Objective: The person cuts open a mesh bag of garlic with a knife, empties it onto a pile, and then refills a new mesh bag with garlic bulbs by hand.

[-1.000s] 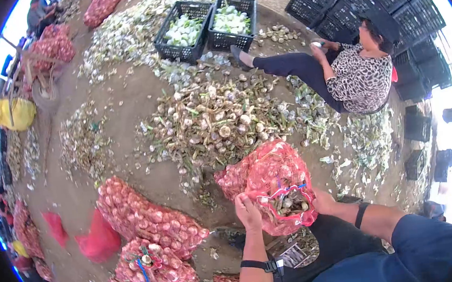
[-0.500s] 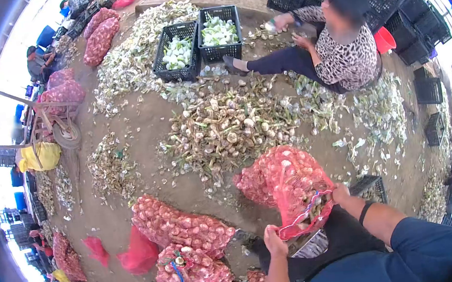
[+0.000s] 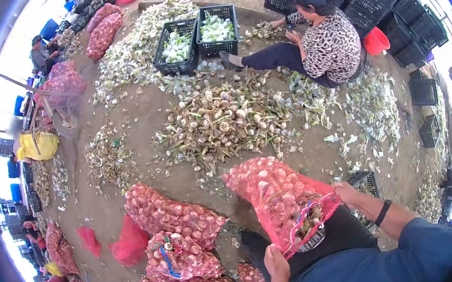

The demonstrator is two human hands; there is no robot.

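Observation:
A red mesh sack [image 3: 274, 185] full of garlic bulbs lies tilted in front of my legs, its mouth facing me. My left hand [image 3: 276, 262] is closed on the near left side of the sack's rim. On the far right side of the rim, my right hand [image 3: 349, 193] is closed too. Between them the mouth is stretched wide, edged with a white and blue cord [image 3: 305, 213]. Garlic with brownish stems shows inside the opening. Beyond the sack lies a loose heap of garlic [image 3: 224, 122] on the dirt floor.
Filled mesh sacks [image 3: 173, 214] lie at my left, one tied with blue cord [image 3: 170, 263], near an empty red mesh bag [image 3: 129, 242]. A seated person [image 3: 331, 46] handles garlic beside two black crates [image 3: 218, 49] of whitish bulbs. A black crate [image 3: 364, 179] stands right.
My left hand has moved down toward me and my right hand slightly right, so the sack's mouth is stretched wider. The seated person now bends lower over the garlic.

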